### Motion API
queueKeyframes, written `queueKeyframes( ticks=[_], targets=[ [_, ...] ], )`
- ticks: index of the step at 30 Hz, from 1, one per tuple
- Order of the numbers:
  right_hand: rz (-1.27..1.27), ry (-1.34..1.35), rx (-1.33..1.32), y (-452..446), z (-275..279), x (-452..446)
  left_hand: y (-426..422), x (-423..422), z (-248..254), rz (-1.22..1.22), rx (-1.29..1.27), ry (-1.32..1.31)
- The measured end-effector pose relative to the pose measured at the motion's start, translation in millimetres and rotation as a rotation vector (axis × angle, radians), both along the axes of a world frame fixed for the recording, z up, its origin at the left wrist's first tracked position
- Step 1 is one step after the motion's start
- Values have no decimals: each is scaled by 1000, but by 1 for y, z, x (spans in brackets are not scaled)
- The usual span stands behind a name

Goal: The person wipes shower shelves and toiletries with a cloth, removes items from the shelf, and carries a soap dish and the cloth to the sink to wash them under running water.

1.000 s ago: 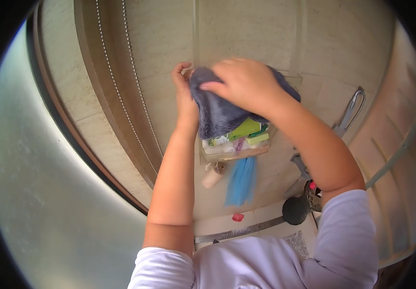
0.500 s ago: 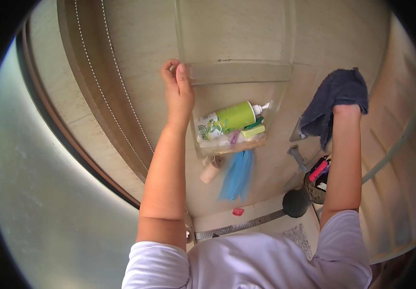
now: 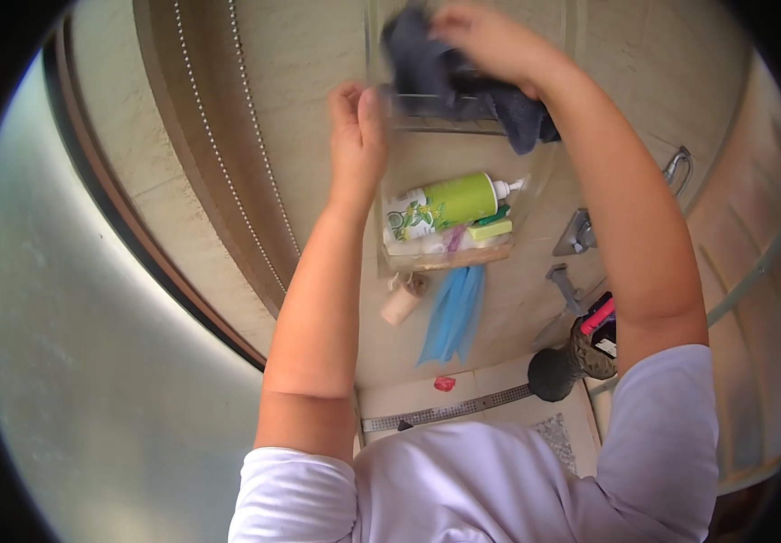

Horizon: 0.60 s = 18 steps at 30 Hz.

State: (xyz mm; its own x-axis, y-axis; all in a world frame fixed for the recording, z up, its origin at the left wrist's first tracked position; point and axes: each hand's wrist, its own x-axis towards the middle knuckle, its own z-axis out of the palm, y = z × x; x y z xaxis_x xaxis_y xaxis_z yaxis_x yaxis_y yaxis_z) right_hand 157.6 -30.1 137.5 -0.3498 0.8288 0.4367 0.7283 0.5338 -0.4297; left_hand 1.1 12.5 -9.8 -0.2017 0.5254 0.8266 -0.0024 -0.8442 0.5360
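A clear shelf is fixed in front of the tiled wall. My left hand grips its left end, fingers bent and thumb up. Above the shelf, my right hand holds a dark grey cloth, which is blurred and drapes across the shelf, one part hanging over its right side. Below them a lower clear shelf holds a green and white pump bottle lying tilted, beside a light green block.
Blue mesh and a beige roll hang under the lower shelf. Metal fittings are on the wall at right, above a dark container. Bead chains hang at left, beside a frosted panel.
The right hand swung out to the right with the cloth, uncovering the bottle, then came back up over the upper shelf. My left hand stayed at the shelf's left end.
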Motion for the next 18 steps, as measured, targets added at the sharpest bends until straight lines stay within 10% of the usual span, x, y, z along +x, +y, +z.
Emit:
queueKeyframes(
  ticks=[7, 10, 11, 14, 18],
  targets=[
    [-64, -395, -10, -69, -19, 41, -14, -25, 15, -290, -168, 53],
    [89, -170, -45, -48, -29, 68, -10, -19, 33, 49, 100, 73],
    [129, -130, 6, -36, -29, 70, -17, -17, 40, 502, 283, 106],
    [218, 94, 91, -14, -28, 58, -49, -2, 80, 636, 661, 438],
    [61, 173, 323, -24, -32, 54, -90, 23, 122, 152, -191, 1173]
  ],
)
